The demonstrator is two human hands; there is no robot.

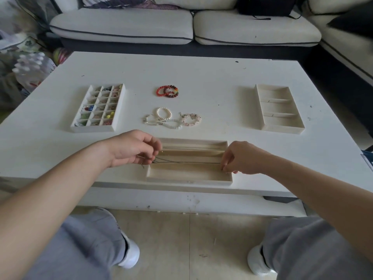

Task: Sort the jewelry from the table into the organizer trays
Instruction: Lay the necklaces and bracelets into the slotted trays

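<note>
A thin silver chain necklace [187,162] is stretched across the long cream tray [189,178] at the table's near edge. My left hand [134,147] pinches its left end over the tray's left rim. My right hand [241,157] pinches its right end at the tray's right rim. Another chain lies in the tray's far slot [193,147]. Red bead bracelets [167,91] sit mid-table. Pearl, clear and pink bracelets [172,119] lie in a cluster just beyond the long tray.
A many-celled tray [98,129] with small earrings and beads stands at the left. A compartment tray [281,129] holding fine chains stands at the right. A cream sofa [181,27] runs behind the white table [201,73]. My knees are below the table edge.
</note>
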